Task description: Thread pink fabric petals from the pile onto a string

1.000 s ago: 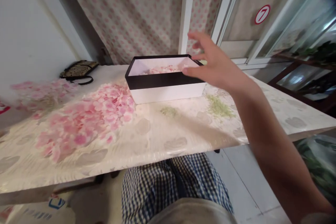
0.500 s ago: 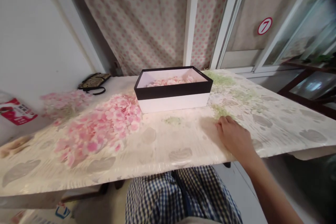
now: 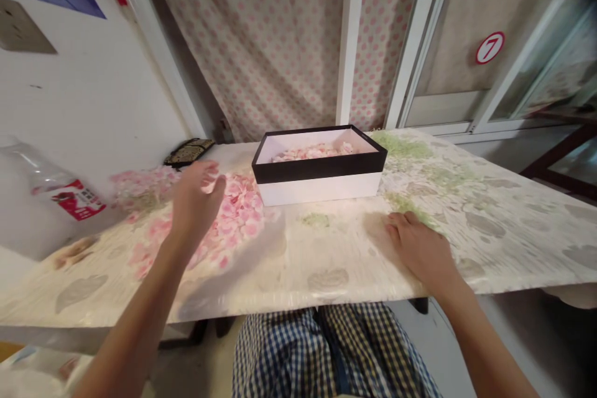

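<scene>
My left hand (image 3: 196, 196) is raised over the pink flower pattern at the left of the table. Its thumb and fingers are apart, and nothing shows between them. My right hand (image 3: 417, 245) rests on the tablecloth (image 3: 326, 242) with its fingers curled in; no held thing shows, though the palm side is hidden. Between the hands, farther back, stands a topless white box (image 3: 321, 189) with a black rim. Pink flower shapes (image 3: 317, 152) show inside it; I cannot tell whether they are loose or printed. Neither hand touches the box.
A small dark patterned pouch (image 3: 189, 153) lies at the back left. Near the left wall is a clear plastic bottle (image 3: 51, 180) with a red label. A small tan object (image 3: 74, 253) lies near the left edge. Curtained windows (image 3: 289, 43) stand behind the table.
My left hand has come into view from the lower left and now hovers above the table. The view has shifted a little left. My right hand and the box stay in place.
</scene>
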The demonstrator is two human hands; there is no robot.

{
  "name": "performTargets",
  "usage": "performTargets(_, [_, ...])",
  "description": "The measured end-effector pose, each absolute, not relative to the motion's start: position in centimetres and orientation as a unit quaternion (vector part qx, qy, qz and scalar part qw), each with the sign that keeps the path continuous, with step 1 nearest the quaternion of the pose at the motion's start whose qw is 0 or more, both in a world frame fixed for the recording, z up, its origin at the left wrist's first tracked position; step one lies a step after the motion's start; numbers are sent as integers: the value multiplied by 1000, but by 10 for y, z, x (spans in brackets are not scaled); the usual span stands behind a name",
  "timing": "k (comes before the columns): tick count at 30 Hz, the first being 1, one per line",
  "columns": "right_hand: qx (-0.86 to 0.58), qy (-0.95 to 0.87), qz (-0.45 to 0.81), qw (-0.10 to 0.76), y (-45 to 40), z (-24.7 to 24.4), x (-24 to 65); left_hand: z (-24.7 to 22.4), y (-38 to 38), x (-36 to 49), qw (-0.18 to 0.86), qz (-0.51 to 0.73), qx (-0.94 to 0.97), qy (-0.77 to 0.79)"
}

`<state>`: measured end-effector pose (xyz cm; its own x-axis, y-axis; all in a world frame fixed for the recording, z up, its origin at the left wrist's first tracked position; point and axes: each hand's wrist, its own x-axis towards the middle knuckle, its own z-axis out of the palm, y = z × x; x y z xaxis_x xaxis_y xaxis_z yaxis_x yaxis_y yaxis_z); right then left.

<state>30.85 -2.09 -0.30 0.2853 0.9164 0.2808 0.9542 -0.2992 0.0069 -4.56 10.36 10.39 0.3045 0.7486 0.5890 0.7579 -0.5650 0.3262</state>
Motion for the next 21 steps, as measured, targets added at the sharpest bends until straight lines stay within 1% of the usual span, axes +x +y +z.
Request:
performTargets(2, [-793, -593, -113, 85, -21, -3, 309, 100, 129, -46, 10, -296, -826, -480])
performTargets(5, [-794, -591, -107, 96, -21, -4, 311, 85, 161, -43, -23, -173, -857, -485])
performTargets(8, [-792, -592, -100, 112, -21, -7, 315, 68, 171, -41, -49, -106, -870, -480])
performTargets(12, [-783, -596, -100, 148, -23, -14, 319, 58, 153, -38, -60, -106, -877, -464])
performTargets(21, [-718, -624, -121, 285, -23, -23, 329, 63, 95, -8, -100, -186, -892, -401])
